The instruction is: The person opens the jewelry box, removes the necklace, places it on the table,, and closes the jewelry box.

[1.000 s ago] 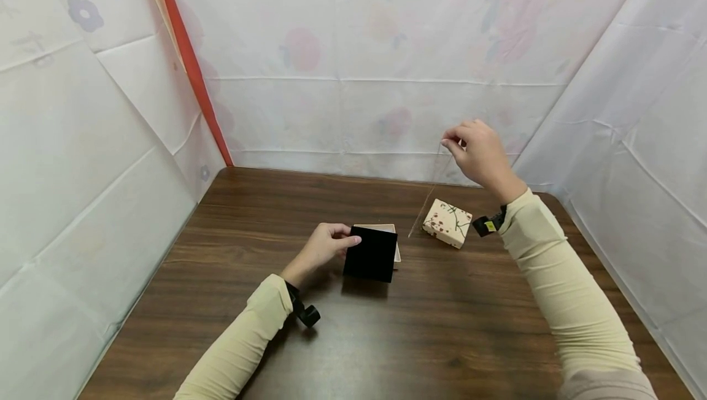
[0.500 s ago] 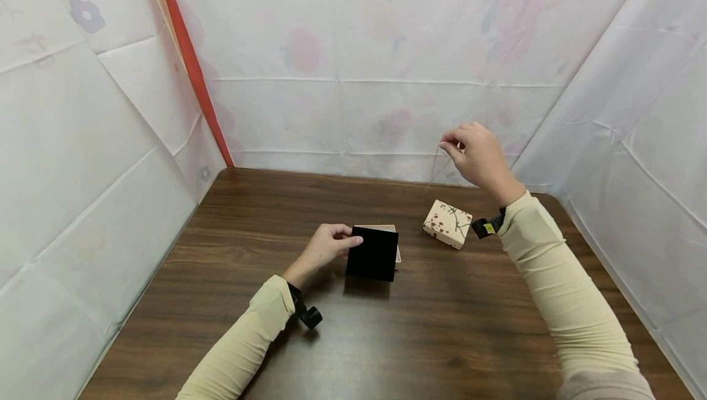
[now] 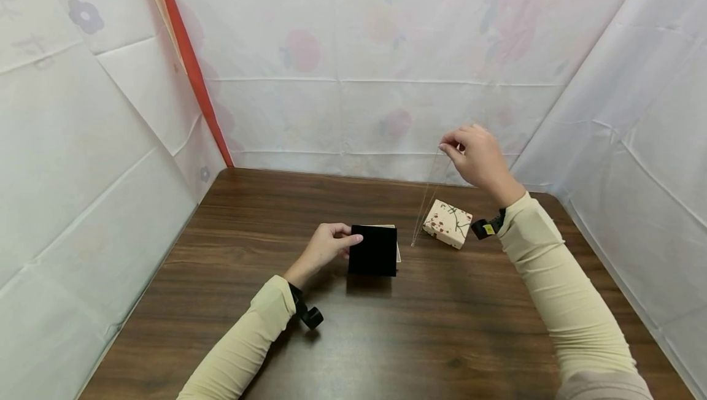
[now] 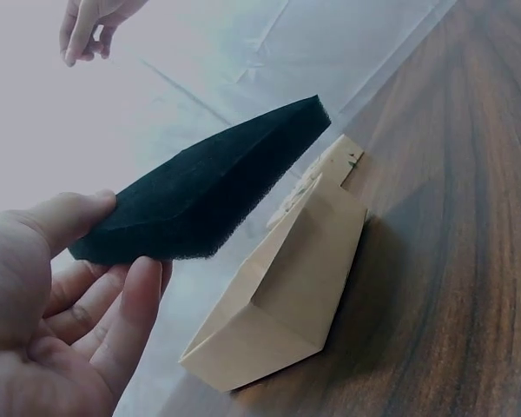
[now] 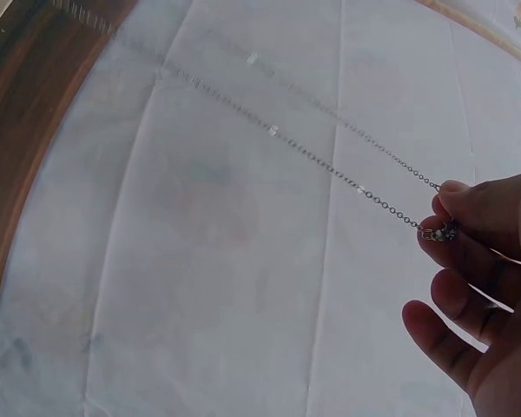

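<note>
Between thumb and fingers, my left hand (image 3: 323, 250) holds a square black foam pad (image 4: 208, 191) by its left edge, tilted above a small open cream box (image 4: 291, 295). In the head view the pad covers most of that box, leaving its back and right rim showing. My right hand (image 3: 479, 157) is raised at the back right and pinches a thin necklace (image 5: 273, 130) with small clear beads. Its chain hangs in a long narrow loop, the low end between the pad and the cream box lid (image 3: 447, 223) printed with red blossoms and dark branches.
All this is over a dark wood-grain table (image 3: 248, 216). Pale printed cloth (image 3: 353, 50) walls in the back and both sides, and a red strip (image 3: 190, 62) runs down the back left corner.
The necklace swings, its low end becoming visible again beside the lid. My left hand has levelled the foam pad slightly, its lower edge rising. My right hand stays nearly in place.
</note>
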Available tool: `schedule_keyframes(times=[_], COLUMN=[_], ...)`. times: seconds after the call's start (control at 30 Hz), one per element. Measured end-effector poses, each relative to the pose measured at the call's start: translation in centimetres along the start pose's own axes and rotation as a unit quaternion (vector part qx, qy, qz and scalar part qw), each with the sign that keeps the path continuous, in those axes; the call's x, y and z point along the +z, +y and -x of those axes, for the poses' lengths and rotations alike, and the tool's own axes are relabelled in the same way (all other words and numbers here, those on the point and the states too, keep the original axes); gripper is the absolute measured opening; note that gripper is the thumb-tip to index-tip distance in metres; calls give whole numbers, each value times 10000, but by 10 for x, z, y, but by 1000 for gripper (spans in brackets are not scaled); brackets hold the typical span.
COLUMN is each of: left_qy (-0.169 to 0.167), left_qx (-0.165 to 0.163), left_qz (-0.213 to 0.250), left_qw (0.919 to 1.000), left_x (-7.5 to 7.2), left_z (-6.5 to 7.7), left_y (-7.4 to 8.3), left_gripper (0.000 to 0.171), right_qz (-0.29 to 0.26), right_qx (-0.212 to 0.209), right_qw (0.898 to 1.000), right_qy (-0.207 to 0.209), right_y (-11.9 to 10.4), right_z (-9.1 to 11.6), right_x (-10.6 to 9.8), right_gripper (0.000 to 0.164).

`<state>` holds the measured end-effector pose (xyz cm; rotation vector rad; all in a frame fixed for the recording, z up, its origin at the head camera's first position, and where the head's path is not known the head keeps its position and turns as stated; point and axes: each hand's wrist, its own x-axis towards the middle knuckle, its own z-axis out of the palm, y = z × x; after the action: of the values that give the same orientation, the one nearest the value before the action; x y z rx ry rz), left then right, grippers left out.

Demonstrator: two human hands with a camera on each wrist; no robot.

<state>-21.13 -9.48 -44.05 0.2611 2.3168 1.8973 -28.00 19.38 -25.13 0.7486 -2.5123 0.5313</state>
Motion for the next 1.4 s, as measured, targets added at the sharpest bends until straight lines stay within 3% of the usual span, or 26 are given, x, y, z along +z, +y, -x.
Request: schedule_keyframes(times=[0.33,0.6,0.73,1.0,1.17,1.4], left_qy=[379,342,312,279,371,465], left_qx=[-403,-486,-509,-475,-532,-861], left_qz=[392,329,294,367,414,511], left_qw=[9977,9977,9978,9978,9970,9939], left_x=[0,0,1,7,8,3], left_z=[-1,0,-1,-2,-1,-4], left_y=[0,-1,-1,-1,0,2], left_gripper=[26,28,29,26,26,32], right_qz=[-115,-192,-211,-401,-370,-480], right_qx=[53,-13,71,209,256,348], right_qw=[9999,9997,9998,9990,9975,9843], right_qy=[-53,165,-20,-67,-538,-1660], right_y=[-1,2,4,15,29,41], right_z=[1,1,0,2,12,54], right_x=[2,0,1,22,49,88], right_gripper=[12,11,12,15,14,13])
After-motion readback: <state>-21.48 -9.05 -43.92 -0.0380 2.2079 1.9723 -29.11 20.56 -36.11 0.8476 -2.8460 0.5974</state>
